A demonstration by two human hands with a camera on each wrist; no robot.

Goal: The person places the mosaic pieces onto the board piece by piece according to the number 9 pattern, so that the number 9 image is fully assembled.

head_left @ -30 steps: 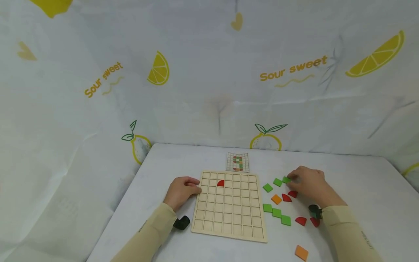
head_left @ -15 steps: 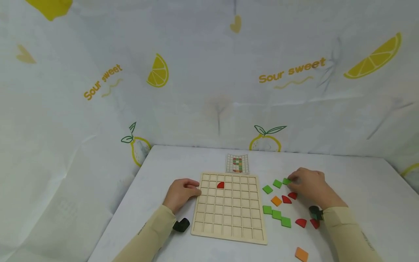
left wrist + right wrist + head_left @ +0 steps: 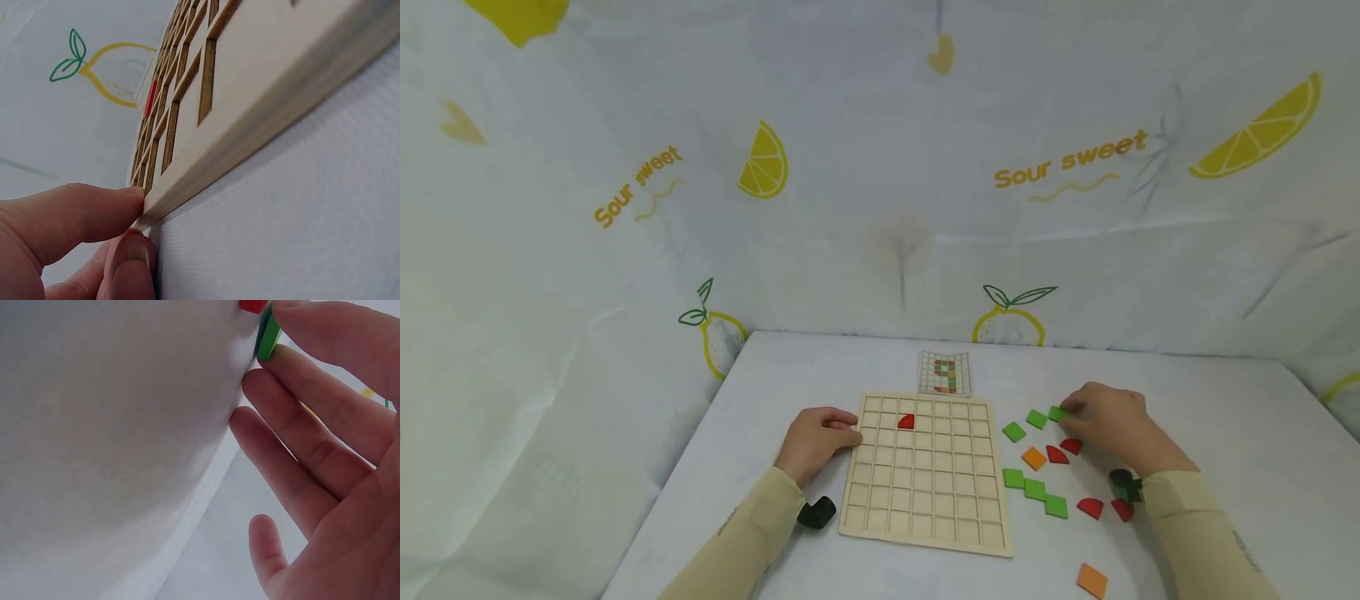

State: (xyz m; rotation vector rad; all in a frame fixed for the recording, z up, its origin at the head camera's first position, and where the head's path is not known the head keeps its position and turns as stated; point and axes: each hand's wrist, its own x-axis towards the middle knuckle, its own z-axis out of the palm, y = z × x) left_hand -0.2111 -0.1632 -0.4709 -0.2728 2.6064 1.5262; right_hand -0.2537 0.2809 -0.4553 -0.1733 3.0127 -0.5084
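A pale wooden grid board (image 3: pixel 925 479) lies on the table with one red quarter-circle tile (image 3: pixel 907 422) in a cell near its top. My left hand (image 3: pixel 814 437) pinches the board's left edge; in the left wrist view the thumb (image 3: pixel 94 209) rests over the rim, with curled fingers against its side. On the right, my right hand (image 3: pixel 1108 421) pinches a green square tile (image 3: pixel 1057 413). The right wrist view has this green tile (image 3: pixel 269 337) between thumb and index finger, the other fingertips at the tabletop.
Loose tiles lie right of the board: green squares (image 3: pixel 1034 489), orange squares (image 3: pixel 1033 457) and red quarter-circles (image 3: pixel 1057 454). Behind the board is a small pattern card (image 3: pixel 945 372) with a coloured figure. A lemon-printed cloth (image 3: pixel 880 208) hangs behind the table.
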